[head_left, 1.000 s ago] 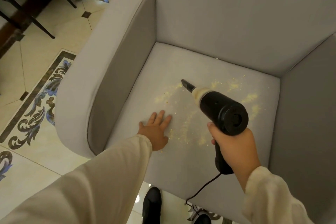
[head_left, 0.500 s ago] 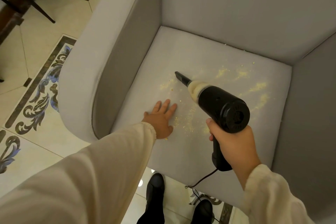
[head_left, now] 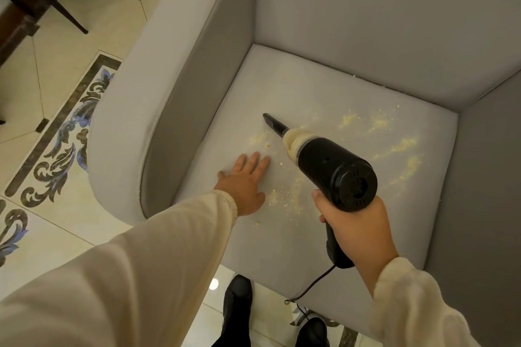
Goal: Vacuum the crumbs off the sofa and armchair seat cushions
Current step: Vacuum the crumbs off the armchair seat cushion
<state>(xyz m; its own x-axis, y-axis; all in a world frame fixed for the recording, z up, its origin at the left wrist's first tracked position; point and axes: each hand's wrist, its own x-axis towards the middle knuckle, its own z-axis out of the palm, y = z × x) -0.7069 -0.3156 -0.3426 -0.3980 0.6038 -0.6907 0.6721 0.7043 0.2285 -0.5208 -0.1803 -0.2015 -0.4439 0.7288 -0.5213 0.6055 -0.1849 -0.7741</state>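
Note:
A grey armchair's seat cushion is strewn with yellow crumbs, thickest at the right and in a trail near the front middle. My right hand grips the handle of a black handheld vacuum. Its narrow black nozzle points up-left and its tip lies on the cushion beside a small crumb patch. Yellow crumbs fill its clear dust cup. My left hand rests flat on the cushion, fingers straight, just below that patch.
The left armrest, backrest and right armrest wall in the seat. The vacuum's cord hangs over the front edge to the tiled floor by my black shoes. Dark furniture legs stand at the far left.
The nozzle has swept left and slightly forward across the cushion, and the crumb patch by its tip has thinned. My left hand has stayed flat on the seat.

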